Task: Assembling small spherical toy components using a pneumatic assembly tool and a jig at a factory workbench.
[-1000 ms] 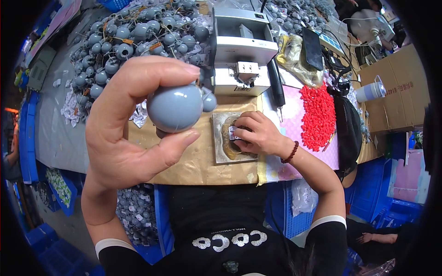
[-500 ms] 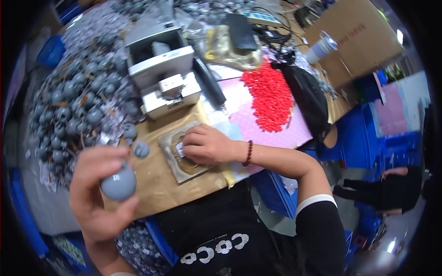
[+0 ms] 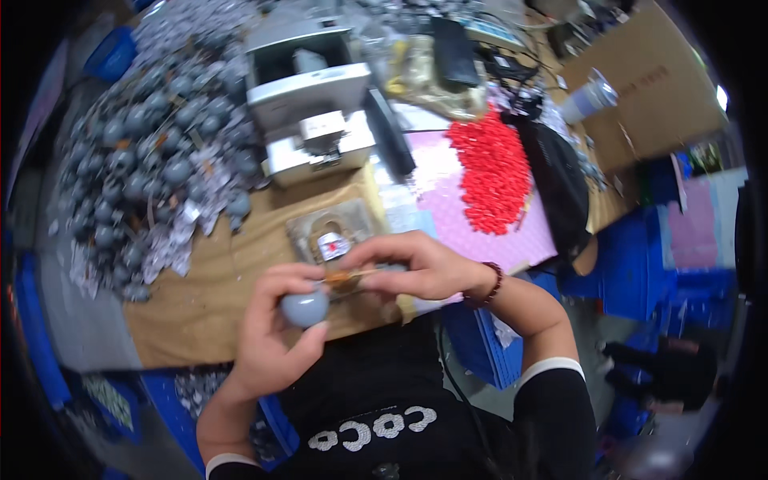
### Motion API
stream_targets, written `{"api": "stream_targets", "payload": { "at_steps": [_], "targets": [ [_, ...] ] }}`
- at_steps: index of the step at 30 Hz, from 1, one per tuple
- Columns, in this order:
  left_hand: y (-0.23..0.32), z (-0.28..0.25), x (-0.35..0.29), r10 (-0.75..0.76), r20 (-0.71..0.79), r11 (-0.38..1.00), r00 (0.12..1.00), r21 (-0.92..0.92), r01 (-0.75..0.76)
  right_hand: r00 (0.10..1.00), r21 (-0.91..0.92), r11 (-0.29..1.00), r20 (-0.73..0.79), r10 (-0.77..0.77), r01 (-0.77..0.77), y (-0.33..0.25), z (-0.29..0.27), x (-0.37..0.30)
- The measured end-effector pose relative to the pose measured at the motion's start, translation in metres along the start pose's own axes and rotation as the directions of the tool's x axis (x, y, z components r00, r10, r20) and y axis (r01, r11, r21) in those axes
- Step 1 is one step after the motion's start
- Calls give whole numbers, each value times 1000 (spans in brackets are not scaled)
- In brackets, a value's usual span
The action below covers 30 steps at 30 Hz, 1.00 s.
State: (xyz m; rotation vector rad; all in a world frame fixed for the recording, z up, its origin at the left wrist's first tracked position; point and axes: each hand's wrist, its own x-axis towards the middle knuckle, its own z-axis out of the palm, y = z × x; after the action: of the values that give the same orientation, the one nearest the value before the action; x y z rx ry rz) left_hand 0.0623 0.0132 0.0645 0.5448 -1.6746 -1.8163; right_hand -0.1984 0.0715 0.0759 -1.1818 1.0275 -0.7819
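Between the thumb and fingers of my left hand is a smooth grey ball. Just to its right, my right hand pinches a small orange-brown piece against the ball's upper right side; motion blur hides its exact shape. Something grey shows partly behind the right fingers, too covered to name. Beyond both hands a square metal plate lies on the brown table cover, with a ring-shaped recess. A shiny silver piece with a red spot sits in that recess.
A grey-white machine stands behind the plate. Grey round parts are heaped at left. Small red pieces lie on a pink sheet, beside a black bag. A cardboard box and cup are far right. Blue bins stand below.
My left hand has brought the ball rightward to the middle. My right hand has come off the metal plate toward the ball, uncovering the silver piece. The loose grey part on the cover no longer shows.
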Motion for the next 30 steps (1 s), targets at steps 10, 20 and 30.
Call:
{"api": "stream_targets", "payload": {
  "at_steps": [10,20,30],
  "targets": [
    [-83,27,-25,-257,-236,965,937,-12,261,908,-709,637,13,-419,304,45,4,16],
    [-82,35,-7,-62,-363,972,930,189,139,878,-772,552,15,-478,314,58,1,25],
    [-70,28,13,2,-366,873,931,454,176,808,-930,209,135,-573,303,64,-4,44]
  ]
}}
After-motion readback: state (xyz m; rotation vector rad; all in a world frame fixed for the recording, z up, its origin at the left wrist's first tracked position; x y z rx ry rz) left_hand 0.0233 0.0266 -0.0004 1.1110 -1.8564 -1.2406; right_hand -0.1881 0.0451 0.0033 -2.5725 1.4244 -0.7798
